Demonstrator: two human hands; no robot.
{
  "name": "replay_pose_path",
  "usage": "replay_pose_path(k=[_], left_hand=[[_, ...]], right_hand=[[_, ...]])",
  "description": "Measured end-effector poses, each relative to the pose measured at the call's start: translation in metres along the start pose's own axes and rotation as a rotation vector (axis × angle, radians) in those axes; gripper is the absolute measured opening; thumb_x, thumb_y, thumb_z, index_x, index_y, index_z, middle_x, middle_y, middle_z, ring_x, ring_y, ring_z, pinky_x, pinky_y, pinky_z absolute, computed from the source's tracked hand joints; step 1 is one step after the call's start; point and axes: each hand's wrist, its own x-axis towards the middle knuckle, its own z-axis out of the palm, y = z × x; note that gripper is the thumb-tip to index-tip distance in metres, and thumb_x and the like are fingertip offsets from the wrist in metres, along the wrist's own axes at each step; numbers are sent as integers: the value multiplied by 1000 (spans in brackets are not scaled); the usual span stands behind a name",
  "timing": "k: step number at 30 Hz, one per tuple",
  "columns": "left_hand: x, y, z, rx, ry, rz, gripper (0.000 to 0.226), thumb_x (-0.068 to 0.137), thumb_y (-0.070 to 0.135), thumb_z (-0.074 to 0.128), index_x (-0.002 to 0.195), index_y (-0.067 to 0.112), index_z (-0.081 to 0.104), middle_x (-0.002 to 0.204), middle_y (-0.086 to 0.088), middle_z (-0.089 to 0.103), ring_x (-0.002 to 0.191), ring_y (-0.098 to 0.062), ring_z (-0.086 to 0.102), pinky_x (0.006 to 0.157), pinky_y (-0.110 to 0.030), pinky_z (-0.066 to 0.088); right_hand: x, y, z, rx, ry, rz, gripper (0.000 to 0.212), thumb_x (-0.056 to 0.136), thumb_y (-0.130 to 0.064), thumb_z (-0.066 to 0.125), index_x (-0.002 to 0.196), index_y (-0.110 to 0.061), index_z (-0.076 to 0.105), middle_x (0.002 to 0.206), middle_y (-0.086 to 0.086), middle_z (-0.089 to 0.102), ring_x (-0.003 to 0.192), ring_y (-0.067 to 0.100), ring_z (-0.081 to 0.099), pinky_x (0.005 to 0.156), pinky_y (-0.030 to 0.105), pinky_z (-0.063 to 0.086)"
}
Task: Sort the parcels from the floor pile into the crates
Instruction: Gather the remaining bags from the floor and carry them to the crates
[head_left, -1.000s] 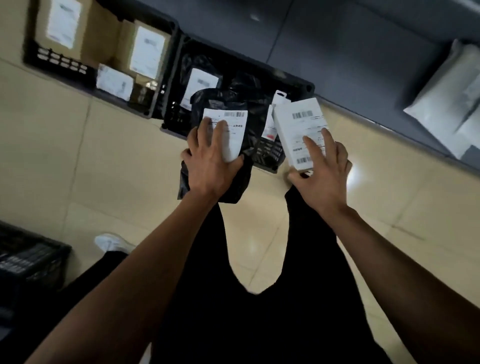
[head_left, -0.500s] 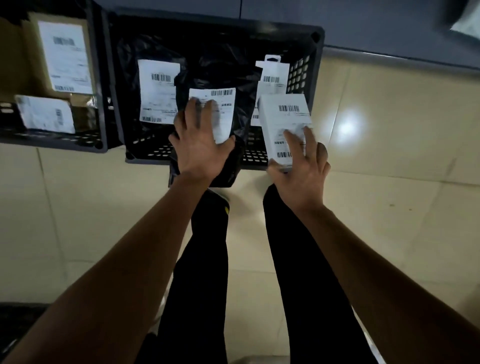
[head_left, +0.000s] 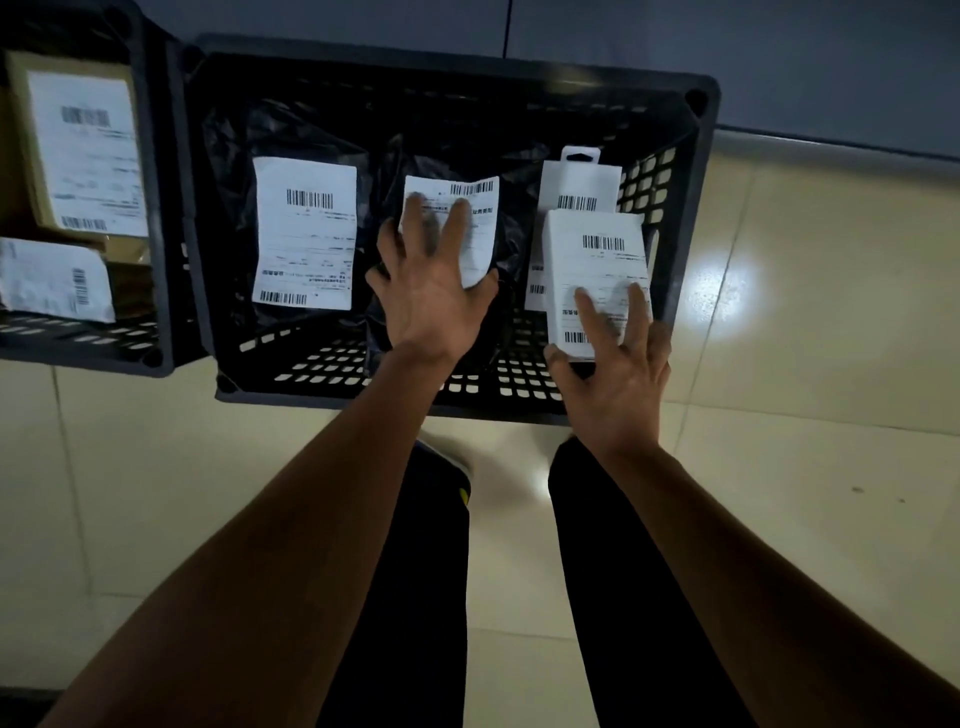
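Observation:
A black crate (head_left: 696, 171) stands on the floor in front of me. My left hand (head_left: 434, 291) is over its middle, fingers spread and straight on the white label of a black poly bag parcel (head_left: 511, 244) that lies in the crate. My right hand (head_left: 613, 379) is at the crate's right side, its fingers splayed across the lower half of a white box parcel (head_left: 592, 260) and its thumb at the box's lower left corner. Both hands' fingertips are blurred. Another labelled black bag (head_left: 306, 234) and a white hang-tab package (head_left: 579, 179) also lie in the crate.
A second black crate (head_left: 156, 208) adjoins on the left, holding a labelled brown carton (head_left: 78, 150) and a white mailer (head_left: 52, 280). A dark wall runs behind the crates. Pale floor tiles (head_left: 805, 364) spread to the right, and my legs (head_left: 415, 597) stand below.
I have stepped up to the crate. Both hands moved forward and down into it with the black bag and the white box, and the fingers have splayed out from their earlier grip.

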Motion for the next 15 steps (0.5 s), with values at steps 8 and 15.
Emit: replay_pose_path(k=[8, 15], left_hand=[[13, -6, 28, 91, -34, 6, 87, 93, 55, 63, 162, 35, 13, 170, -11, -3, 152, -45, 9, 107, -74, 32], [18, -3, 31, 93, -82, 8, 103, 89, 70, 55, 162, 32, -6, 169, -13, -18, 154, -46, -8, 108, -77, 23]], right_hand=[[15, 3, 23, 27, -34, -2, 68, 92, -54, 63, 153, -37, 38, 167, 12, 11, 142, 46, 21, 110, 65, 35], [47, -10, 32, -66, -14, 43, 73, 94, -56, 60, 157, -38, 28, 168, 15, 5, 146, 48, 19, 113, 63, 35]])
